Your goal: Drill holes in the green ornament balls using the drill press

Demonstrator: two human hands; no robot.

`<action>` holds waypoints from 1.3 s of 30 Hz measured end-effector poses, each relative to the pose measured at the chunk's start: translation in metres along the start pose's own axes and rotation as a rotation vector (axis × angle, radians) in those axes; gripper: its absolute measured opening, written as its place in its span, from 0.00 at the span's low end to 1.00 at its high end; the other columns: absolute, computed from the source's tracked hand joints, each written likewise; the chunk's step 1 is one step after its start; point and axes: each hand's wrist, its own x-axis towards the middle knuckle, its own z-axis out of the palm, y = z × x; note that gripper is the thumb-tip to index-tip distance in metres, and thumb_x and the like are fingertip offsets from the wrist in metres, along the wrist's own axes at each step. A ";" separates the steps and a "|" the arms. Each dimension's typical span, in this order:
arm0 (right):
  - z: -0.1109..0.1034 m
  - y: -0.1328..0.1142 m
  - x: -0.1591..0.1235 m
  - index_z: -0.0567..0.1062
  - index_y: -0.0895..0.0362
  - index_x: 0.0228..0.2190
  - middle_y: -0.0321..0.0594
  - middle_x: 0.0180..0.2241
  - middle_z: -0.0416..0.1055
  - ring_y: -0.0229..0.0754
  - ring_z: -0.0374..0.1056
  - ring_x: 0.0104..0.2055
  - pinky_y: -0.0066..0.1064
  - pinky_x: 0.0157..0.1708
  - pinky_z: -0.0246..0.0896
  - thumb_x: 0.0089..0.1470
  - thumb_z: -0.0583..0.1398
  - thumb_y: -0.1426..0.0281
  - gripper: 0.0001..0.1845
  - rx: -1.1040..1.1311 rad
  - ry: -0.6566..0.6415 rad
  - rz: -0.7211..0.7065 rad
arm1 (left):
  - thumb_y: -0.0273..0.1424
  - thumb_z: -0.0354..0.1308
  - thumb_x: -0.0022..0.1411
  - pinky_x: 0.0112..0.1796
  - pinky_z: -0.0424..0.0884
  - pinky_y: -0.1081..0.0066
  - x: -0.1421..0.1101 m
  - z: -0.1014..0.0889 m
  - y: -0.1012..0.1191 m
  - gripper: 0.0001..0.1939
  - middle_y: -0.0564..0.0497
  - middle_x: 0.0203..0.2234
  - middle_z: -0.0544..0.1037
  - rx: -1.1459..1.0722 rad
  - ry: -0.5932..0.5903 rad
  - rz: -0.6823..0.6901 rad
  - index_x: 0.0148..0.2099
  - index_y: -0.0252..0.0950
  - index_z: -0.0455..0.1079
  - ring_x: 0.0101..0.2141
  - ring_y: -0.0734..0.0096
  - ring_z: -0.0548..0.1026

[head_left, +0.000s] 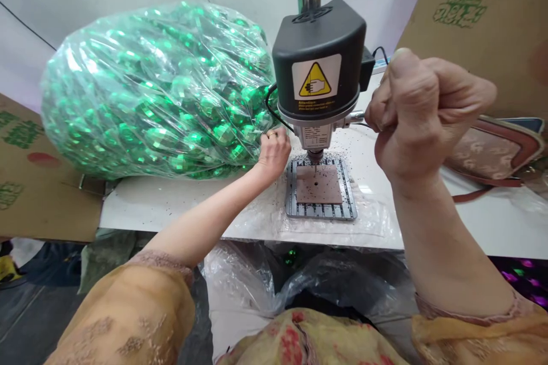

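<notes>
A small bench drill press with a black motor housing (319, 57) stands in the middle of the table. My right hand (422, 108) is closed in a fist at its right side, around the end of the metal feed lever (356, 118). Below the chuck (315, 155), a thin bit points down at a brown block (319, 194) with a dark hole, lying on the slotted base plate (351, 212). My left hand (274, 151) is at the mouth of a clear plastic bag (162, 91) full of shiny green faceted baubles (222, 134). Its fingers are curled; what they hold is hidden.
Dark shavings lie around the base plate. Cardboard boxes (483, 17) stand at the right and left. A brown-edged bag (496, 148) lies on the white table (149, 205) at right. Below the front edge, clear plastic (244, 279) hangs near my lap, with a green bauble (290, 256) inside.
</notes>
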 end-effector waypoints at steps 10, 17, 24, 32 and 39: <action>-0.002 0.002 -0.002 0.57 0.58 0.13 0.28 0.11 0.51 0.25 0.47 0.14 0.28 0.17 0.37 0.58 0.62 0.70 0.27 -0.001 -0.013 -0.012 | 0.24 0.40 0.67 0.44 0.69 0.43 0.015 0.019 -0.005 0.21 0.27 0.44 0.73 -0.054 0.059 -0.105 0.52 0.23 0.72 0.47 0.40 0.71; -0.004 -0.002 -0.003 0.60 0.58 0.13 0.28 0.11 0.55 0.26 0.49 0.15 0.28 0.18 0.40 0.58 0.63 0.68 0.27 -0.028 -0.029 0.000 | 0.22 0.46 0.66 0.52 0.67 0.48 -0.014 -0.020 -0.010 0.19 0.30 0.59 0.69 0.136 -0.143 0.169 0.55 0.30 0.72 0.51 0.44 0.72; -0.004 -0.007 -0.003 0.60 0.58 0.13 0.28 0.12 0.54 0.26 0.51 0.16 0.28 0.19 0.42 0.59 0.61 0.69 0.26 -0.057 -0.046 0.049 | 0.20 0.49 0.65 0.54 0.66 0.48 -0.017 -0.021 0.002 0.20 0.33 0.54 0.73 0.485 -0.254 0.177 0.56 0.30 0.72 0.53 0.47 0.71; -0.005 -0.009 -0.004 0.59 0.55 0.13 0.30 0.12 0.55 0.30 0.48 0.14 0.34 0.17 0.43 0.59 0.61 0.61 0.28 -0.171 -0.069 0.036 | 0.31 0.59 0.65 0.57 0.66 0.51 -0.048 -0.028 0.000 0.22 0.33 0.59 0.71 0.042 -0.193 0.328 0.60 0.32 0.67 0.59 0.45 0.69; -0.005 -0.007 -0.004 0.57 0.56 0.14 0.29 0.14 0.51 0.26 0.48 0.16 0.29 0.19 0.43 0.60 0.60 0.61 0.28 -0.154 -0.082 0.029 | 0.38 0.68 0.58 0.43 0.76 0.66 -0.108 -0.012 0.031 0.30 0.46 0.48 0.76 -1.152 -0.199 -0.332 0.61 0.42 0.66 0.41 0.66 0.78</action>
